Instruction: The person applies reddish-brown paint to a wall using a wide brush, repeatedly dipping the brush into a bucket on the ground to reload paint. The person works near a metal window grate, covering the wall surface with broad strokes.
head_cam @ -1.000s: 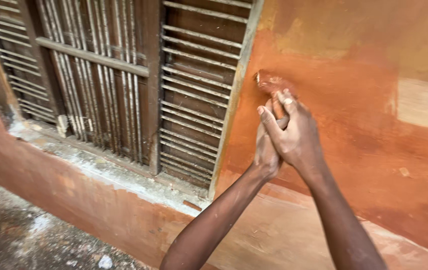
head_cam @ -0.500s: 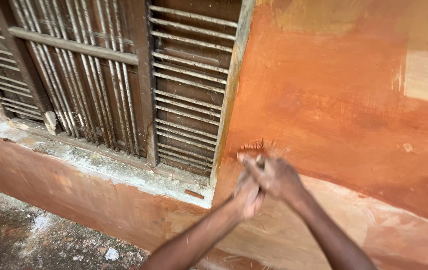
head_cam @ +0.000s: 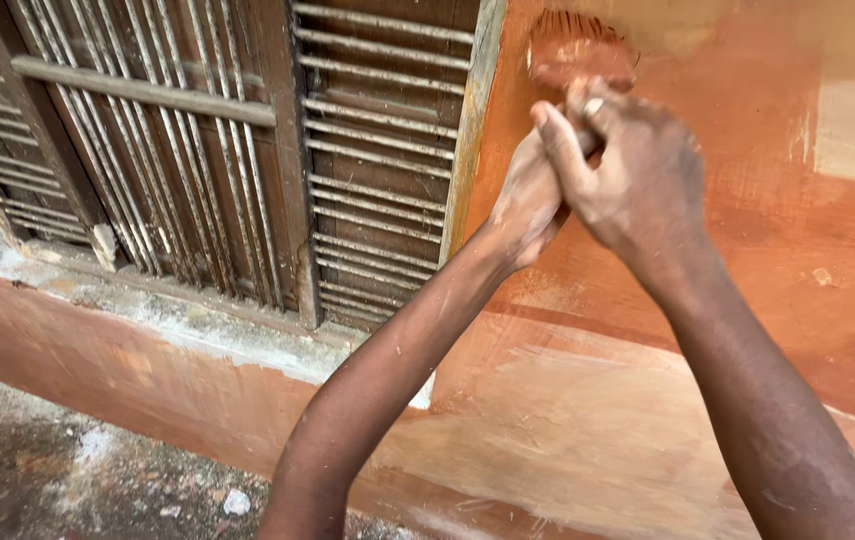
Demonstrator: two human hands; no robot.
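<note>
Both hands grip one paint brush [head_cam: 578, 50], its orange-loaded bristles pressed against the wall [head_cam: 768, 270] just right of the window frame. My right hand [head_cam: 633, 175] wraps the handle from the front. Behind it, my left hand [head_cam: 528, 195] clasps the same handle lower down. The handle itself is mostly hidden by the fingers. The wall is coated in wet orange-brown paint, with paler unpainted patches at upper right and along the bottom.
A dark wooden shuttered window [head_cam: 248, 150] with slats and vertical bars fills the left half. Its pale frame edge [head_cam: 468, 130] borders the painted area. A dusty plaster sill [head_cam: 178, 320] runs below, and grey rough ground [head_cam: 38, 480] lies at lower left.
The hands dropped down the wall with the brush half a second ago, then swept back up to the top beside the window frame. The view has moved closer.
</note>
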